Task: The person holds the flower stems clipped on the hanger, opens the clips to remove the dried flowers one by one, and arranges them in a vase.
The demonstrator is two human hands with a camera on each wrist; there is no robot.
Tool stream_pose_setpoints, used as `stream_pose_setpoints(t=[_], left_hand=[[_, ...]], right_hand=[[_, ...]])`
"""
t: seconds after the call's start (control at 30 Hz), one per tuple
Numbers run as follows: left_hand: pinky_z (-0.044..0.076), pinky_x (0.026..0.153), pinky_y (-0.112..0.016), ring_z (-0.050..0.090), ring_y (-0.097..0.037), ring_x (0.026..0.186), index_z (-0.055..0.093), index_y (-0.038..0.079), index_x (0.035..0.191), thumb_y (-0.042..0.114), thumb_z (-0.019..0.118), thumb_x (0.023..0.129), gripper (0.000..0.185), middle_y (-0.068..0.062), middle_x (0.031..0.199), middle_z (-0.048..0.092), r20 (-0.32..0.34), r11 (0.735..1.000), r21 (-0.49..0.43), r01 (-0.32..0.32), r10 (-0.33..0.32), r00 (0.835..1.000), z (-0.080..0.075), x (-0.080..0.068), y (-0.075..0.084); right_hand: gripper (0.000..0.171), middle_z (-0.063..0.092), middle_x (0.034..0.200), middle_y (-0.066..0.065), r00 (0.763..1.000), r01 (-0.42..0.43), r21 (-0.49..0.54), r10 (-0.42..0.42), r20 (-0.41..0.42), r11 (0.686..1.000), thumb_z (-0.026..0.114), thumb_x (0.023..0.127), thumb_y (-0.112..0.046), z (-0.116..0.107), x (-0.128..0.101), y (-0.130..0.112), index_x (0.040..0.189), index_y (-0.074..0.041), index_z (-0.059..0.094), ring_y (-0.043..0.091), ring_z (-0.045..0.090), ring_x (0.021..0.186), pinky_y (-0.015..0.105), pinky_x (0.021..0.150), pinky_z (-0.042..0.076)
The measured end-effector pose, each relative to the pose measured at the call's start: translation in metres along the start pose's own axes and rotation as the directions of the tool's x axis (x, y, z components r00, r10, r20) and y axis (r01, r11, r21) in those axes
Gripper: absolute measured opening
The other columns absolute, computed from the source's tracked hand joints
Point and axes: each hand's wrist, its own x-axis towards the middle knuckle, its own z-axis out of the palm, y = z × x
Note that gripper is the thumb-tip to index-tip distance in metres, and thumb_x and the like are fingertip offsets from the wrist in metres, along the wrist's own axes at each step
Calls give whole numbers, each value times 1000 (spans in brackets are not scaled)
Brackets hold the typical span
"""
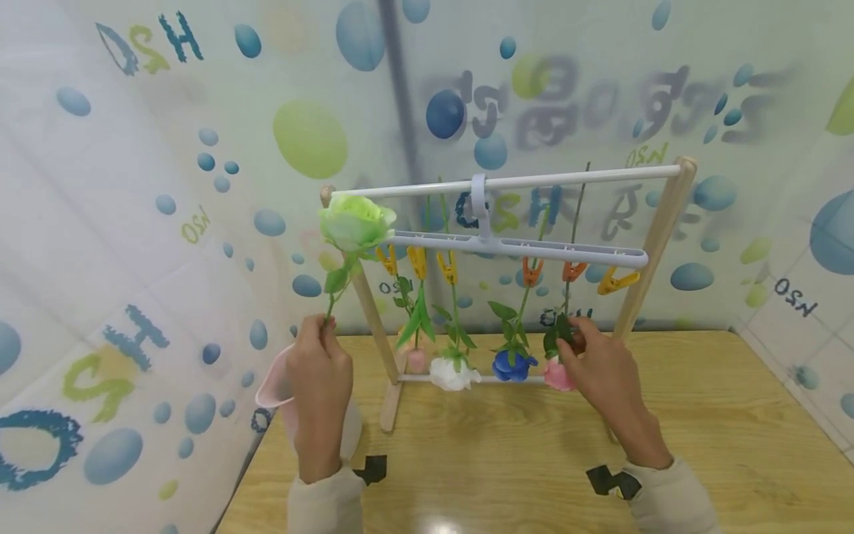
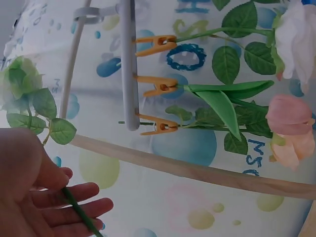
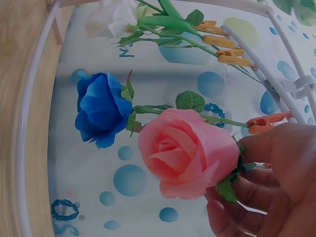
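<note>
1. Left hand [image 1: 320, 371]: fingers curl around the lower stem of a green rose [image 1: 355, 222], held upright with the bloom at the left end of the rack's top bar. In the left wrist view the green stem lies across the curled fingers [image 2: 74, 195] and the bloom sits at far left.
2. Right hand [image 1: 600, 367]: fingertips pinch the stem and leaves just behind a pink rose [image 3: 185, 153], which hangs head-down at the right of the row of hanging flowers. The right wrist view shows thumb and fingers closed at the base of the bloom.
3. Rack [image 1: 657, 230]: wooden uprights carry a white top bar. The rack stands on a wooden table [image 1: 700, 415], towards its far edge.
4. Hanger [image 1: 520, 248]: a white clip hanger hooks over the top bar. Yellow and orange pegs [image 1: 416, 261] hang along it.
5. Hanging flowers, left to right: a pale pink bud [image 1: 416, 360], a white flower [image 1: 454, 373], a blue rose [image 1: 512, 366], then the pink rose. Each hangs head-down near the lower cross rail.
6. Blue rose: just left of the pink rose; whether the petals touch cannot be told.
7. Pink container [image 1: 273, 386]: partly hidden behind the left hand at the table's left edge.
8. Backdrop [image 1: 200, 185]: a printed sheet with blue and green bubbles surrounds the table.
</note>
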Motion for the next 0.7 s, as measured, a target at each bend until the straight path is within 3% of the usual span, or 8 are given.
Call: stream_pose_setpoints(t=[0.13,0.4,0.57,0.7], left_hand=[[43,54,-34,53,-27,57,61,-9,100,1,51,99,14,-21,76,65,46,997,55,55,-57,997,-1,-8,-10],[51,66,-53,63,-41,70,62,-12,98,2,49,96,19,-30,87,68,79,986,114,121,-130,988,-8,-15,-24],[49,66,-46,59,-36,68,63,-10,84,3,50,95,21,-24,77,64,82,983,136,121,-133,988,-12,-15,-28],[39,62,-38,47,-28,62,58,-2,69,1,51,91,23,-13,66,54,74,977,179,115,-130,989,-14,-16,-30]], right_hand=[[40,73,92,21,1000,4,14,-4,-5,1000,66,92,-16,1,-1,0,125,5,58,14,50,46,31,40,37],[39,73,92,21,1000,11,21,-11,-18,1000,66,92,-15,1,-2,0,124,5,58,13,47,45,31,40,35],[39,73,91,21,1000,7,15,-7,-19,1000,67,92,-15,2,-1,1,124,5,58,13,45,45,30,40,34],[39,74,93,20,1000,4,15,-4,-10,1000,66,92,-16,1,-1,1,124,4,59,14,50,47,31,42,36]])
